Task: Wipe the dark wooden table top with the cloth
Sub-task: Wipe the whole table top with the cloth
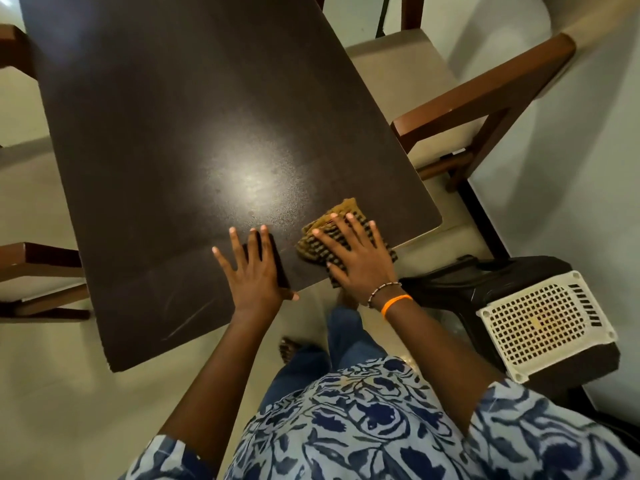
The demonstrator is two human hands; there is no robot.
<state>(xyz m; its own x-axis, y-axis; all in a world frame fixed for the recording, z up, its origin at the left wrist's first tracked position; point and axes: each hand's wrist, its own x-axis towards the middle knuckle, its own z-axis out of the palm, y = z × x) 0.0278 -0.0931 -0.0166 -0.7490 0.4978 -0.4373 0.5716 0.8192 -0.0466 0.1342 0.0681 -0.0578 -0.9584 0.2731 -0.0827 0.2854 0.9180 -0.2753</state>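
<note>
The dark wooden table top (180,140) fills the upper left and middle, with a bright glare patch near its centre. A yellow-brown checked cloth (343,211) lies folded near the table's near right corner. My right hand (353,254) presses flat on the cloth with straight, spread fingers. Just left of it, my left hand (254,271) rests flat on the table's near edge, fingers spread, thumb hanging over the edge. A few light scratches show near the table's near left corner.
A wooden chair (485,95) with a beige seat stands at the table's right side. A black stool and a white perforated stool (540,323) stand on the floor at the right. Another wooden chair (38,265) stands at the left.
</note>
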